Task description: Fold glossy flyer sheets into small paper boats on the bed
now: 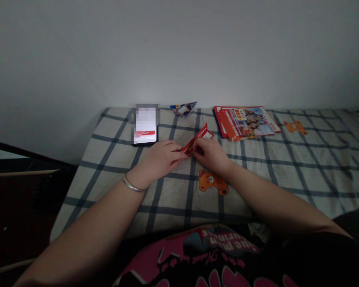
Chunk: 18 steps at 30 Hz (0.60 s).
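Between my two hands is a folded piece of red printed paper [201, 132], its upper end pointing away and to the right. My left hand [161, 159], with a silver bangle at the wrist, pinches the paper's left end. My right hand [213, 155] has its fingers curled onto the paper's right part and hides some of it. Beyond the hands, near the wall, sits a small folded paper boat [183, 109] in blue printed paper.
A phone [145, 135] with a lit, partly blurred screen lies left of the boat. On the right is a stack of printed flyers [253, 123]. Everything rests on a checked cloth [170, 195] with bear prints, against a pale wall [179, 52]. The cloth's left edge drops into a dark area.
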Motion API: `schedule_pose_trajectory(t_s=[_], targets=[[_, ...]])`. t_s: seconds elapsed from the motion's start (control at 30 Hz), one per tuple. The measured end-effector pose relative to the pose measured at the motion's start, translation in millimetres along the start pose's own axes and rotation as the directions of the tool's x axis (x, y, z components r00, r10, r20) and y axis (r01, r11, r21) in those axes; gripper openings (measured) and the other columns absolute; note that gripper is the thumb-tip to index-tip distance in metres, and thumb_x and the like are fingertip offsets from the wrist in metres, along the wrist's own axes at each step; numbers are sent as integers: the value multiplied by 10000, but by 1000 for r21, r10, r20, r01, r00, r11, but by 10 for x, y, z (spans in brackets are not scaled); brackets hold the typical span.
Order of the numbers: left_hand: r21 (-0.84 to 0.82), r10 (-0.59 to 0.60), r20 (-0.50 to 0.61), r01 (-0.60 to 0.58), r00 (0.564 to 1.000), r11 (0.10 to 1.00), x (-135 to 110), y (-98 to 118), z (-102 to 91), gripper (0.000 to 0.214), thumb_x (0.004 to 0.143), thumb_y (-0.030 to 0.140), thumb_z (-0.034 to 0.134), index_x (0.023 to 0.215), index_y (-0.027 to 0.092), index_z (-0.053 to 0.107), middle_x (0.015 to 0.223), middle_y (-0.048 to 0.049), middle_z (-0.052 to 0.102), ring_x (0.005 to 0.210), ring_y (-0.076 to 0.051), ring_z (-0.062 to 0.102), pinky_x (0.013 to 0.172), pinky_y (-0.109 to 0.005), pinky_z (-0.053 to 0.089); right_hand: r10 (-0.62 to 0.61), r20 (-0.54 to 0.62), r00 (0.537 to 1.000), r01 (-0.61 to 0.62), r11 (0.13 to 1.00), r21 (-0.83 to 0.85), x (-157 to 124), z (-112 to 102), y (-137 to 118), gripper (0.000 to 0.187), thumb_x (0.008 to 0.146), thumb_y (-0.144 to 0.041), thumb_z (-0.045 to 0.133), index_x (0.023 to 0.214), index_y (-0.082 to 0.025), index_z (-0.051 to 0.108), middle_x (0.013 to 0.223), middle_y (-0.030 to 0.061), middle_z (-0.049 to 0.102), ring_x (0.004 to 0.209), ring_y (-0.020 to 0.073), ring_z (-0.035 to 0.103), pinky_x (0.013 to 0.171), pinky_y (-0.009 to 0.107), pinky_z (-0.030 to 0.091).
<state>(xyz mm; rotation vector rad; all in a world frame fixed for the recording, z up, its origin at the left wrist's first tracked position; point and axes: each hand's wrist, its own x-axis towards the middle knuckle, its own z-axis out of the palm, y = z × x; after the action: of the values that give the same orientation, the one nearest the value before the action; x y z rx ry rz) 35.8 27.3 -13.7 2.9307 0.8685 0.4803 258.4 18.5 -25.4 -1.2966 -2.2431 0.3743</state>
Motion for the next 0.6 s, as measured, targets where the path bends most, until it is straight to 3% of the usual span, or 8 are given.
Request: schedule_pose_trajectory(t_s=[0.17, 0.33, 0.5, 0.6], targets=[[90, -26, 49, 22, 998, 996, 9, 87, -90, 216, 952, 244, 549, 1067, 254, 731, 1009, -37, 687, 968, -200, 611, 821, -335, 501, -153, -2, 988, 152, 986, 65, -68, -89, 24, 175, 872, -118, 558, 932, -207, 696, 973, 41, 718, 909, 167, 640, 831, 307, 466], [75, -70, 73, 65, 995, 995, 17, 183, -136, 203, 941, 251, 566, 1050, 227, 736, 1016, -51, 682, 977, -211, 624, 803, -337, 510, -325, 73, 943, 330, 942, -69, -169, -206, 54, 257, 864, -121, 561, 1020, -236, 730, 1091, 40, 730, 984, 195, 636, 884, 363, 488], [163, -94, 81, 80, 992, 983, 27, 251, -149, 195, 943, 264, 560, 1010, 218, 738, 987, -52, 690, 950, -207, 633, 760, -325, 503, -385, 137, 913, 405, 897, -178, -181, -226, 32, 307, 846, -125, 569, 1082, -238, 731, 1138, 47, 715, 1010, 219, 615, 857, 383, 498], [188, -111, 71, 96, 991, 977, 34, 285, -160, 192, 938, 270, 563, 970, 209, 742, 968, -52, 701, 922, -220, 641, 726, -338, 501, -367, 147, 919, 392, 892, -226, -179, -233, -20, 305, 857, -142, 557, 1088, -238, 732, 1133, 37, 718, 982, 219, 609, 820, 373, 500]])
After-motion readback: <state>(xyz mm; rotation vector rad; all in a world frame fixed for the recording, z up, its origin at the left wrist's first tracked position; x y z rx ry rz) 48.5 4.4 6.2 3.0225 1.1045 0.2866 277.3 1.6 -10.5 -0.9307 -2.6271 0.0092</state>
